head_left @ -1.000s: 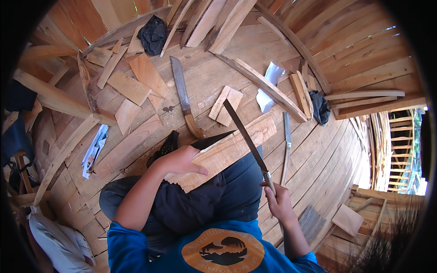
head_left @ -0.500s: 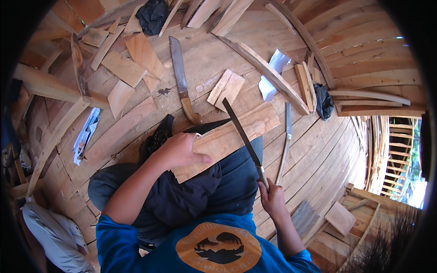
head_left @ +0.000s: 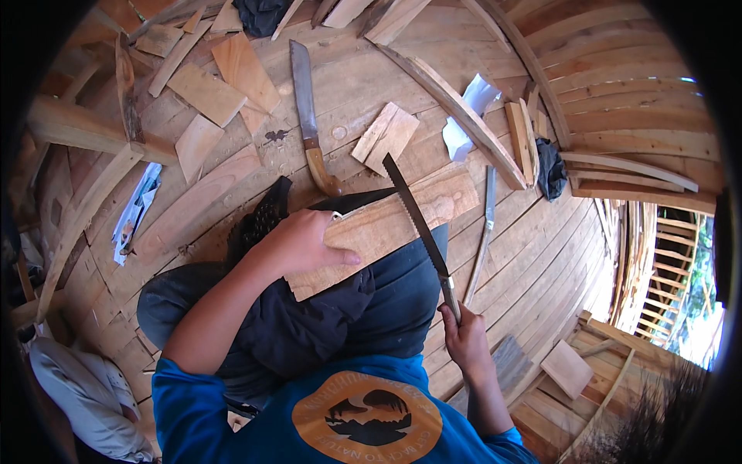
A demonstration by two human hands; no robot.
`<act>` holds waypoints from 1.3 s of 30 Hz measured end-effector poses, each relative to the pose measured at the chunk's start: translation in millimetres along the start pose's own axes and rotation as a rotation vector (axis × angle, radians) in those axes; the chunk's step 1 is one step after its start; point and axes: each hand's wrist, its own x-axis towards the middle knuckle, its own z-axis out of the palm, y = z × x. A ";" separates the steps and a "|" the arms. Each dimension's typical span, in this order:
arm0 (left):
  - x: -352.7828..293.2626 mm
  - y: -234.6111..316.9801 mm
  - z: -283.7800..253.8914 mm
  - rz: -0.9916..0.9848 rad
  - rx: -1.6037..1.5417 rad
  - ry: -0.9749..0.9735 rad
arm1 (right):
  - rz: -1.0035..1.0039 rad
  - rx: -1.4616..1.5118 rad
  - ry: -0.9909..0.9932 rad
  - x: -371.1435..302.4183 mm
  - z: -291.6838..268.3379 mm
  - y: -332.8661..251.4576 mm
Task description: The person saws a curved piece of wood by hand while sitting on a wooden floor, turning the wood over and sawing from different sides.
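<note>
So your wooden board (head_left: 371, 236) sits slantwise over your lap, above the dark trousers (head_left: 413, 309). Your left hand (head_left: 305, 246) has it pinched near the left end, thumb on the face and fingers curled over the far edge. Your right hand (head_left: 468, 340) is wrapped around the grip of a saw (head_left: 421, 223), whose blade crosses in front of the board; can't tell if the teeth actually touch it.

My guess is the board's stiff, fairly light, dry and grainy enough not to slip, maybe splintery at that ragged end. Best hold is by the long edges, well clear of the teeth. The saw blade looks thin and a bit whippy, so stick to its handle.

Writing-wise, your blue shirt (head_left: 201, 410) has a round orange emblem (head_left: 367, 425) with a landscape and lettering around it. I can't make out any on the tools.

Past your knees there's a machete (head_left: 304, 93) lying on the plank floor (head_left: 533, 255), with small wood offcuts (head_left: 386, 135) beside it. Farther right you've got a crumpled black bag (head_left: 551, 172), then the slatted wall (head_left: 634, 120).
</note>
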 end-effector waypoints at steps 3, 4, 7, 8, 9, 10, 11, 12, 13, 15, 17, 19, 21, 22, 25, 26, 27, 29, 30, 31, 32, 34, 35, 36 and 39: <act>-0.7 -3.9 7.1 -0.006 0.048 0.024 | 0.026 -0.007 -0.002 -5.3 -7.1 -16.0; 0.0 -4.3 10.1 0.003 0.069 0.040 | 0.038 -0.010 -0.009 -6.0 -11.4 -21.6; -1.5 1.2 8.7 0.001 0.076 0.027 | 0.034 -0.033 -0.012 2.5 -12.1 -26.6; -1.1 -0.8 10.6 0.009 0.069 0.031 | 0.027 -0.045 -0.016 7.6 -10.3 -27.7; -0.3 -4.2 11.6 0.016 0.061 0.036 | 0.027 -0.058 -0.019 12.7 -6.5 -27.2; -1.0 -9.1 11.8 0.013 0.055 0.051 | 0.016 -0.055 -0.016 12.2 -3.9 -26.1; -0.2 -16.0 15.4 0.055 0.024 0.073 | 0.004 -0.052 -0.014 10.0 -2.1 -24.9; 2.4 -17.1 17.6 0.055 0.031 0.043 | -0.008 -0.050 -0.014 7.0 -1.0 -22.5; 5.7 -14.6 18.2 0.058 0.044 0.007 | 0.009 -0.053 -0.018 -2.6 -1.4 -16.7; 8.3 -10.0 16.6 0.039 0.070 -0.041 | 0.112 -0.070 -0.061 -12.9 -7.5 -18.5; 8.3 -5.1 13.2 0.002 0.098 -0.063 | 0.092 -0.055 -0.047 -11.3 -5.4 -18.5; 6.2 -10.3 18.4 -0.013 0.079 -0.021 | 0.045 -0.035 -0.010 1.1 5.4 -25.7; 7.4 -12.0 24.6 0.004 0.057 -0.017 | 0.020 -0.014 0.001 14.1 10.3 -27.6; 7.7 -12.5 19.7 0.016 0.054 -0.021 | 0.047 -0.044 -0.021 11.5 7.1 -27.3; 9.5 -8.0 21.9 0.034 0.115 -0.083 | 0.105 -0.085 -0.039 -14.1 -6.3 -19.7; 11.4 -5.8 24.7 0.044 0.144 -0.112 | 0.085 -0.070 -0.034 -13.0 -3.7 -17.2; 11.0 -8.9 25.7 0.037 0.120 -0.075 | 0.065 -0.055 -0.028 -8.3 0.7 -15.9; 11.8 -14.6 28.3 0.043 0.072 -0.003 | 0.088 -0.054 -0.038 6.1 7.6 -21.7; 11.9 -14.6 30.8 0.041 0.080 0.012 | 0.006 -0.050 0.032 15.9 18.4 -18.9; 9.7 -14.7 29.6 0.028 0.093 0.032 | 0.013 -0.042 0.036 20.9 23.5 -21.6; 7.5 -13.0 28.0 0.014 0.105 0.053 | 0.018 -0.035 0.038 23.1 25.7 -22.3; 2.0 0.5 22.2 -0.085 0.143 -0.013 | 0.033 0.014 0.017 15.2 21.7 -19.1; 1.5 10.3 19.7 -0.129 0.165 -0.052 | 0.047 0.041 0.010 13.0 20.4 -16.1; -5.6 20.4 18.6 -0.022 0.296 0.159 | 0.026 0.032 0.005 15.5 21.9 -14.5; -37.9 60.6 47.6 0.330 0.418 0.490 | -0.006 0.003 -0.006 19.5 28.0 -11.3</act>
